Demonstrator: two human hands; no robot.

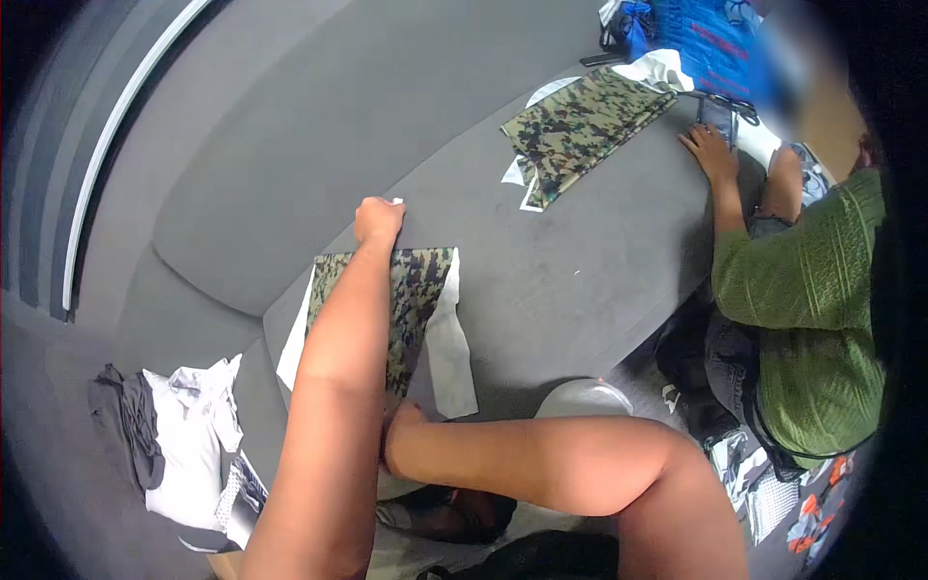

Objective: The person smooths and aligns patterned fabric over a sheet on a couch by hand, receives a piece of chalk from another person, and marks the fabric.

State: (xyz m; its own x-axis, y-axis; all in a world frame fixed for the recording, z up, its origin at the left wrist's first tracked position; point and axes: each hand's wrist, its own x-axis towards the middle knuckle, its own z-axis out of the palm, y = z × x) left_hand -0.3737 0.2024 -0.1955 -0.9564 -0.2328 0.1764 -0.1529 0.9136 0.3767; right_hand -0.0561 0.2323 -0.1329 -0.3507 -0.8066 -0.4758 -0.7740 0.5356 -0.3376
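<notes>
A piece of camouflage cloth point(416, 290) with white cloth point(449, 362) along its side lies on the grey sofa seat under my arms. My left hand point(379, 220) is closed in a fist just beyond the cloth's far edge. A small white bit shows at its fingertips, too small to name. My left forearm crosses over the camouflage cloth and covers part of it. At the cloth's near end is my right hand point(404, 423), partly behind my left forearm, with its fingers hidden.
Another camouflage piece with white parts point(590, 126) lies farther along the sofa point(541, 290). A person in a green knitted top point(802, 309) sits at the right, one hand point(713, 153) on the seat. A blue bag point(706, 43) stands behind. White clothes point(193, 435) are piled at left.
</notes>
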